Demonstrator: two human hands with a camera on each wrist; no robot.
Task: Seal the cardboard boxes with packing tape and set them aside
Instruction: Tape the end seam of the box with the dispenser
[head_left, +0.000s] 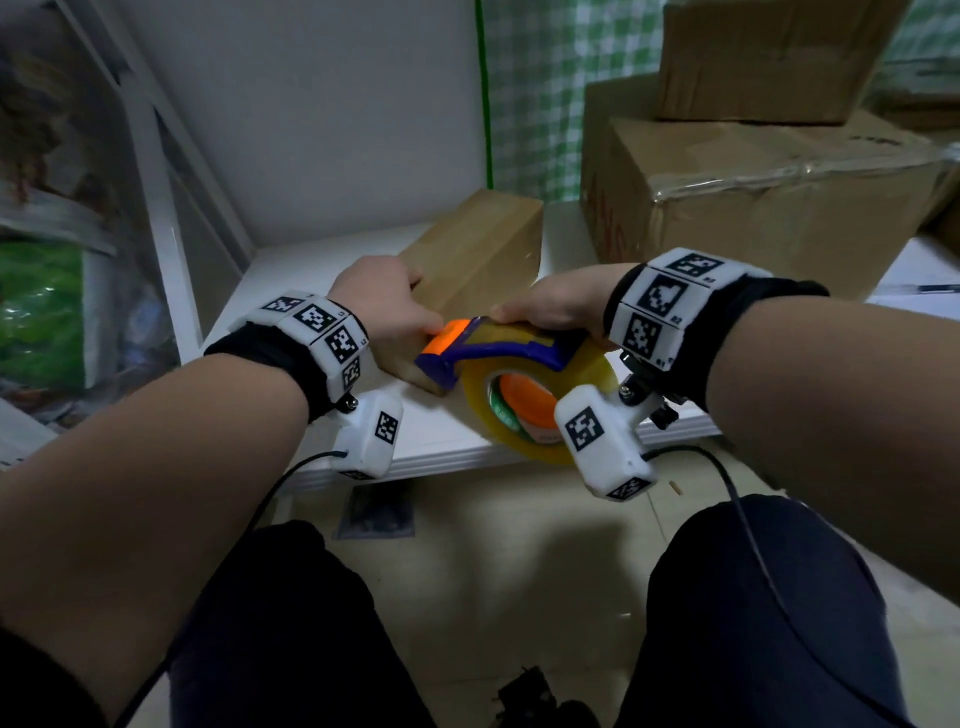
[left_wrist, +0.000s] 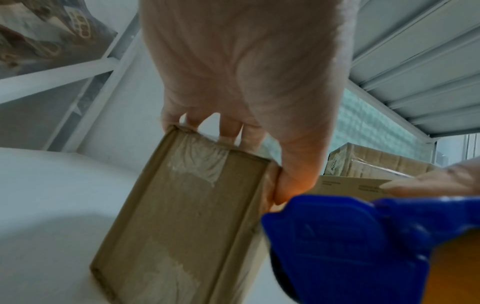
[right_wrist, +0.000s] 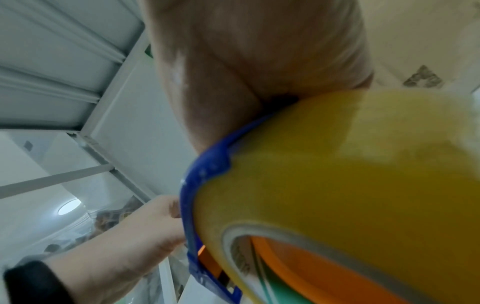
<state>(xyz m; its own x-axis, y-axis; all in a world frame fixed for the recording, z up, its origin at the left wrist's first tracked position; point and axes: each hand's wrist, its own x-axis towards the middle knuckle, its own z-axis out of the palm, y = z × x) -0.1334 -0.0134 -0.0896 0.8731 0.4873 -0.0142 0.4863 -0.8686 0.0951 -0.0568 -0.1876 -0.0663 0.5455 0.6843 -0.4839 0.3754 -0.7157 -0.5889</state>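
A small brown cardboard box (head_left: 478, 249) stands on the white shelf (head_left: 291, 270). My left hand (head_left: 384, 306) grips its near end, fingers over the top edge and thumb on the side (left_wrist: 285, 185); old tape shows on its near face (left_wrist: 182, 205). My right hand (head_left: 550, 304) grips a blue and orange tape dispenser (head_left: 498, 348) with a yellowish tape roll (head_left: 540, 410), its orange front end against the box's near corner beside my left thumb. In the right wrist view the tape roll (right_wrist: 350, 185) and blue frame (right_wrist: 205, 168) fill the picture; the fingers are hidden.
Larger taped cardboard boxes (head_left: 769, 197) are stacked at the back right of the shelf. A white shelf upright (head_left: 161, 171) and bagged goods (head_left: 41, 312) stand on the left. The shelf's front edge (head_left: 441, 457) is just below the dispenser; my knees and floor lie underneath.
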